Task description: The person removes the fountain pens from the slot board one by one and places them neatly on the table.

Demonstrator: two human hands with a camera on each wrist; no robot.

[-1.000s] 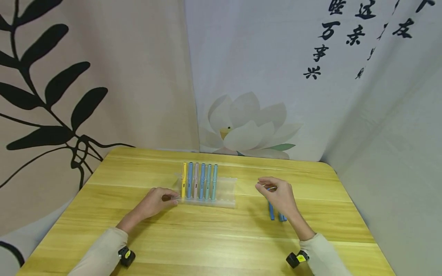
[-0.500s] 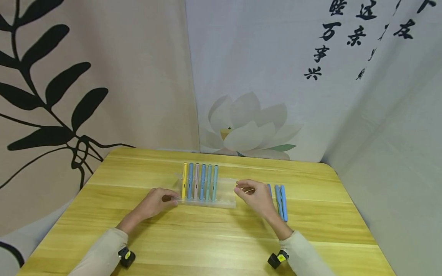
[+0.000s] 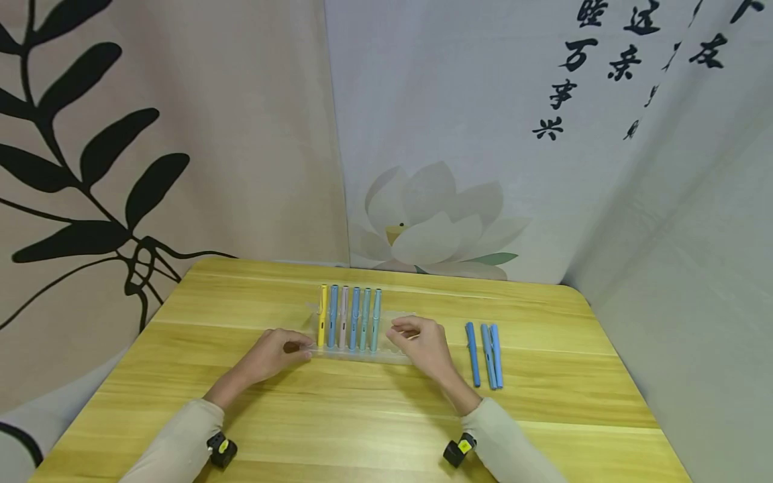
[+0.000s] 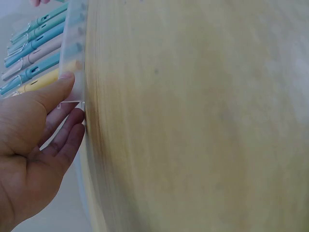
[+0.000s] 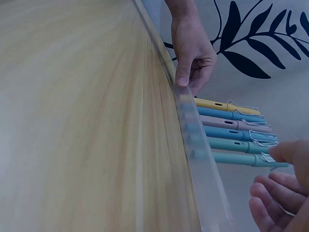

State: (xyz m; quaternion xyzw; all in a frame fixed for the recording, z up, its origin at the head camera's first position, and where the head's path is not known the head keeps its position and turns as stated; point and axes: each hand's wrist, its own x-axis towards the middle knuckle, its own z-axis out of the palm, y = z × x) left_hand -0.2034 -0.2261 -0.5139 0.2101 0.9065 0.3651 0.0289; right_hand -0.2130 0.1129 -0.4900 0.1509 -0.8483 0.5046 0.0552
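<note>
A clear plastic pen rack [image 3: 386, 357] stands on the table with several pens upright in its left part: a yellow pen [image 3: 323, 315], then blue, lilac and teal ones. My left hand [image 3: 274, 352] pinches the rack's left end; the left wrist view has the thumb on its front and fingers below. My right hand [image 3: 423, 345] is at the rack's right part, fingers loosely bent and nothing between them. In the right wrist view its thumb [image 5: 285, 150] appears near the cap end of the last light teal pen [image 5: 241, 159]; whether they touch, I cannot tell.
To the right of the rack, one blue pen [image 3: 473, 355] lies on the wooden table [image 3: 362, 429]. Beside it lie two more blue pens [image 3: 488, 355] close together. A printed curtain [image 3: 447, 134] hangs behind the table's back edge.
My right hand has moved left, from over the loose blue pens to the rack's right part, uncovering those pens. My left hand keeps its place on the rack.
</note>
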